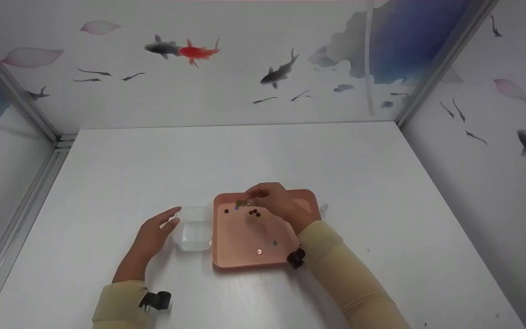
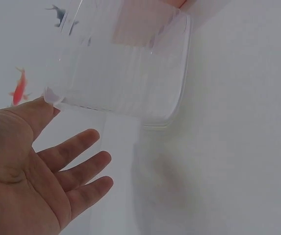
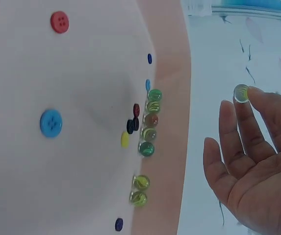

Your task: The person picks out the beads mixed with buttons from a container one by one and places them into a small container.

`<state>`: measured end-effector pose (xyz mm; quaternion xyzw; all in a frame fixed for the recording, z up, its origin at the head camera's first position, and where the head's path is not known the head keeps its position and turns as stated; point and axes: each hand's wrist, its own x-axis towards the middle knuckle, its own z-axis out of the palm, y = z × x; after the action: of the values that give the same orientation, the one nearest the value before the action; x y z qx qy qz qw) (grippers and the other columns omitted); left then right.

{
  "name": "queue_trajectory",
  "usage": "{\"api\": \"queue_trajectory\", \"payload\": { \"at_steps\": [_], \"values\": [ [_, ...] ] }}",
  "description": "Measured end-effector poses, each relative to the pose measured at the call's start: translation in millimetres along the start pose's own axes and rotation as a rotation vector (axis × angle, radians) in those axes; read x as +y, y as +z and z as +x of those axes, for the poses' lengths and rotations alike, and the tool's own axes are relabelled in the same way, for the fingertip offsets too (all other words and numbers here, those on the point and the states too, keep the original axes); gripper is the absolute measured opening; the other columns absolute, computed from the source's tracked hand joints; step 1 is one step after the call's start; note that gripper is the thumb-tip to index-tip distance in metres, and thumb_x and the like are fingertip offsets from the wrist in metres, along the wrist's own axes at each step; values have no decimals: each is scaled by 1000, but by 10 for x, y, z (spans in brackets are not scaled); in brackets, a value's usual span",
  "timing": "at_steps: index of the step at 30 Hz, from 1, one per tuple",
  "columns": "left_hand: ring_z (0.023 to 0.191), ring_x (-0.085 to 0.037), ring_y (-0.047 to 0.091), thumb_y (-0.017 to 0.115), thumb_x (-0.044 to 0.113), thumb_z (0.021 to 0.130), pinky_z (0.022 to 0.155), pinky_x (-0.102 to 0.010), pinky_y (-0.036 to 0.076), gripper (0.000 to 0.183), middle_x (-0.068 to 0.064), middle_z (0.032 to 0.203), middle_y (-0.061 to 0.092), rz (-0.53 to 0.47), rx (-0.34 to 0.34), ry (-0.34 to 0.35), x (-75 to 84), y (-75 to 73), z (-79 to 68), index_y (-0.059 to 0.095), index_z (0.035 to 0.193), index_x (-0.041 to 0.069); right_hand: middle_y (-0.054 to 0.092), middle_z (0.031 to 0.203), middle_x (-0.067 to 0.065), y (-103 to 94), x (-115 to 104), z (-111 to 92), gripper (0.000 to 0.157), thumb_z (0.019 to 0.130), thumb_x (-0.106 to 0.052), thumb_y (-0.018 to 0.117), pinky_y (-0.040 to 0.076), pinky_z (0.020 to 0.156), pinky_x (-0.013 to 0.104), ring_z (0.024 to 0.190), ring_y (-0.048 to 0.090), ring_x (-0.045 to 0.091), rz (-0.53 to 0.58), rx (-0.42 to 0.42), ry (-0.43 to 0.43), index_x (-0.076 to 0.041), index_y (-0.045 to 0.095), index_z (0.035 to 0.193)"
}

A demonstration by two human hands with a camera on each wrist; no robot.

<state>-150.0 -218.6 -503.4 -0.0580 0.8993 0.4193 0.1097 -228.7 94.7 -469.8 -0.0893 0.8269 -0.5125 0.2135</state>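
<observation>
At the left, a clear plastic container [image 1: 196, 235] stands beside the pink tray [image 1: 240, 262]. My left hand [image 1: 153, 235] pinches the container's edge between thumb and index finger; the other three fingers [image 2: 84, 169] are spread away from it. Above the tray's far side, my right hand [image 1: 274, 201] pinches a clear glass marble [image 3: 241, 93] with a yellow-green swirl between thumb and index finger. Several marbles [image 3: 151, 120] line the tray's far edge, mostly green and yellow, one brownish. Near them are dark buttons [image 3: 131, 126] and a yellow button [image 3: 125, 139].
A larger blue button [image 3: 51, 123] and a red button [image 3: 60, 22] lie nearer the tray's front. Small dark blue buttons [image 3: 119, 224] sit near its edge. The white table [image 1: 244, 155] is bordered by panels [image 1: 226, 91] printed with fish.
</observation>
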Motion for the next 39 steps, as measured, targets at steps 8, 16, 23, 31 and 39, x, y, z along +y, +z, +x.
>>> {"api": "queue_trajectory", "payload": {
  "at_steps": [8,16,23,31,39],
  "values": [
    [139,-43,30,46,35,103,112,-60,25,47,-19,150,38,5,3,0,-6,5,5,43,147,18,67,106,2,141,-65,68,24,93,-13,66,53,91,48,105,62,31,20,7,-47,-10,69,116],
    [138,-44,31,47,32,103,112,-60,26,46,-20,150,39,-5,4,19,-13,-2,4,44,146,16,68,102,2,203,-97,74,25,92,-13,66,54,84,50,101,61,41,49,-19,-98,-7,68,116],
    [137,-44,33,47,31,103,112,-59,26,46,-21,149,39,3,0,42,-21,-8,4,44,146,14,67,103,2,293,-131,57,27,92,-15,67,53,86,50,95,59,34,81,-41,-88,-6,67,118],
    [138,-43,32,48,32,102,112,-59,26,46,-21,148,40,1,7,15,-14,-1,11,45,146,16,67,106,0,420,-233,54,24,92,-12,66,51,95,47,99,62,16,91,-46,-81,-9,69,117],
    [139,-43,31,48,33,102,112,-59,26,47,-21,148,40,1,9,14,-22,1,19,45,146,16,67,103,-2,519,-308,61,25,92,-5,64,52,94,45,93,62,15,95,-43,-78,-11,70,115]
  ]
}}
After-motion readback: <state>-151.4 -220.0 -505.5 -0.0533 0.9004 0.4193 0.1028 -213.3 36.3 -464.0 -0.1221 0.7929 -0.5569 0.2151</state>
